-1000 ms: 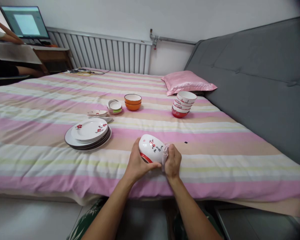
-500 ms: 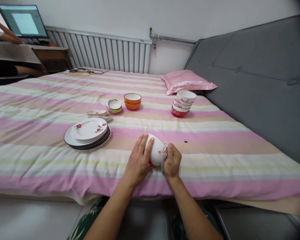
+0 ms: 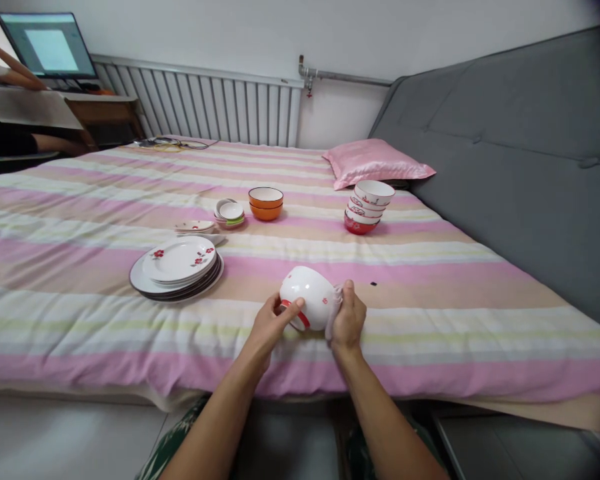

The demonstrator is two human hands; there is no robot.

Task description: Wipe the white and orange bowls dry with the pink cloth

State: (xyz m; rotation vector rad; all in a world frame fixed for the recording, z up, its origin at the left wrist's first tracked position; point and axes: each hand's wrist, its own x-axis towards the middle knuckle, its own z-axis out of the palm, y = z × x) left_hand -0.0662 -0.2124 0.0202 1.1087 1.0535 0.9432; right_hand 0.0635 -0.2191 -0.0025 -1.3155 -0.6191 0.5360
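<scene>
A white bowl (image 3: 307, 290) with small red flowers and a red foot ring is tipped on its side near the bed's front edge, its mouth to the right. My left hand (image 3: 269, 327) grips it at the foot, thumb across the red ring. A pale pinkish cloth (image 3: 334, 313) is bunched over the rim, and my right hand (image 3: 349, 319) is closed on it there. The inside of the bowl is hidden from view.
Left stands a stack of plates (image 3: 180, 260); beyond are small dishes (image 3: 195, 227), little bowls (image 3: 230, 212) and orange bowls (image 3: 265, 203). A bowl stack (image 3: 367, 208) leans near the pink pillow (image 3: 377, 163). A person's arm (image 3: 15, 70) shows far left.
My left hand has slid from the bowl's upper side down to its foot, uncovering more of the bowl, which has turned slightly. The right hand stays on the cloth at the rim.
</scene>
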